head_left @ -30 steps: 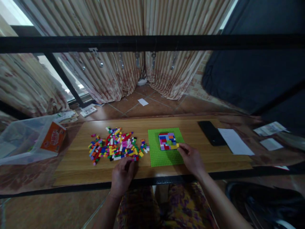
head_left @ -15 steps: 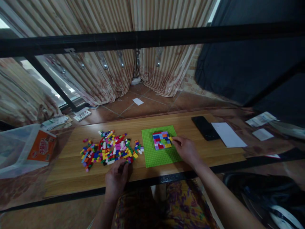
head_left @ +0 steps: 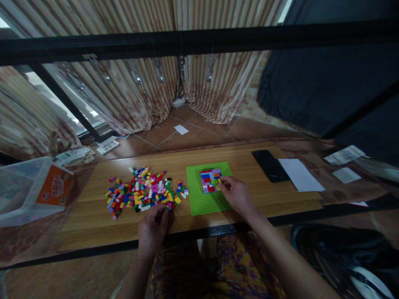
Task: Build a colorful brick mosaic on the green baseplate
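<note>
since 0.5 s ago, rt hand (head_left: 238, 194) has been shifted slightly inward, over the r. side of the brick block (head_left: 207, 180); lt hand (head_left: 152, 229) has been kept approx. where it was. clock dirs are read w/ 12 straight ahead.

nearest: lt hand is held over the table edge (head_left: 205, 232), btwn 5 & 6 o'clock of the loose bricks (head_left: 152, 191), fingers curled; whether anything's gripped can't be told. if it were pushed twd 12, pieces could be scattered.

next, rt thumb + finger are pinched closed on what looks like a small yellow brick (head_left: 219, 181), at abt 3 o'clock of the block. the spot under the fingertips is hidden, so alignment could be misjudged & the brick seated askew or a row off. w/ so little to pinch, it could be dropped too. the block is set a bit to the 12 side of mid on the green baseplate (head_left: 199, 205); since the plate isn't pinned by lt hand, it could be slid by a hard sideways press.

farther, phone (head_left: 270, 166) & paper (head_left: 301, 175) are laid btwn 2 & 3 o'clock of the plate, apart from rt hand; could be nudged only by a wide swing.
</note>
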A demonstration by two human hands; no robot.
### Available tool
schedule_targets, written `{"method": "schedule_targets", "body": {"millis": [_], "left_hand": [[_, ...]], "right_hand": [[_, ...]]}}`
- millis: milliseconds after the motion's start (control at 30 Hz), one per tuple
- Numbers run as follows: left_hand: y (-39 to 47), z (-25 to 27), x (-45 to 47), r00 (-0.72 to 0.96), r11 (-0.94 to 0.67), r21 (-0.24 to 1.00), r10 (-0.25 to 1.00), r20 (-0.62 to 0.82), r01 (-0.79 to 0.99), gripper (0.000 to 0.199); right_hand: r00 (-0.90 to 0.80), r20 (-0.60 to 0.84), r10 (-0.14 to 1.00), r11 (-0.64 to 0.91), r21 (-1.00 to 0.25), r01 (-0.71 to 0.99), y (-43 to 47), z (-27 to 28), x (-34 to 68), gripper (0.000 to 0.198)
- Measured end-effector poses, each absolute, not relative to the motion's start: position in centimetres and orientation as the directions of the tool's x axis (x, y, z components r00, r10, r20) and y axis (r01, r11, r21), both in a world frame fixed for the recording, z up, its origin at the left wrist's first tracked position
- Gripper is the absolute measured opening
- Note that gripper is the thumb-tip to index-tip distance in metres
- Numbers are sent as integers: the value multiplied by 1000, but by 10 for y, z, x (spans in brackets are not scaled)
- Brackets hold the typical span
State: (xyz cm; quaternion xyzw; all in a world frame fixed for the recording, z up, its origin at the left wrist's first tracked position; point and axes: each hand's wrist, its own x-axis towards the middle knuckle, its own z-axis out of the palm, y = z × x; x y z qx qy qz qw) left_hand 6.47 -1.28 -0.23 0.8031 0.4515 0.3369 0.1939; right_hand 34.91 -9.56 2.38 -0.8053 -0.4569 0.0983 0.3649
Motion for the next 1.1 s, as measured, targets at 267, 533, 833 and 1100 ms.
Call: {"method": "schedule_targets", "body": {"millis": [267,533,833,1100], "left_hand": [[-13,-3,65,367,-532,610,847,385,588,17],[-15,-2,65,361,-509,623,861,359,594,16],[-15,-5,65,354,-499,631,867,352,595,18],[-18,-2,66,346,-491,627,871,349,604,17]], "right_hand": [[543,171,822,-287,-699,655,-97,20,349,28],[586,160,794,-292,-746,599,-99,22,359,32],[748,107,655,-375,-813,446,-88,3,364,49],[714,139,687,-365,-783,504,-83,-3,359,47]]}}
